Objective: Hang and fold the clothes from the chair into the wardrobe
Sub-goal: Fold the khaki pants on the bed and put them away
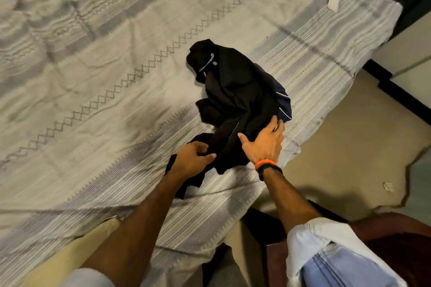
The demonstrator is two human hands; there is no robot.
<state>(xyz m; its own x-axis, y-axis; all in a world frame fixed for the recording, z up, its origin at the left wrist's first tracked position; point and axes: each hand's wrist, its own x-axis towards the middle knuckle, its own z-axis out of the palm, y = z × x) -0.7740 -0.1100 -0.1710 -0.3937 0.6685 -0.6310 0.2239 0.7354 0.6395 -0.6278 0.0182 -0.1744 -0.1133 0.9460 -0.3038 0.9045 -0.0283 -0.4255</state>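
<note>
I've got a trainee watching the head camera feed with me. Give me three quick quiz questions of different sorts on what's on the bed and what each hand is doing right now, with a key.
1. True or false: the black garment lies neatly folded on the bedspread.
2. Which hand wears the orange and black wristbands? A) left B) right C) both
3. Fill in: the left hand has its grip on a fold of ____ cloth.

Key:
1. False: it lies crumpled in a heap.
2. B: the right hand, which rests with spread fingers on the garment's near edge.
3. Black: fingers and thumb pinch the garment's lower end.
</note>
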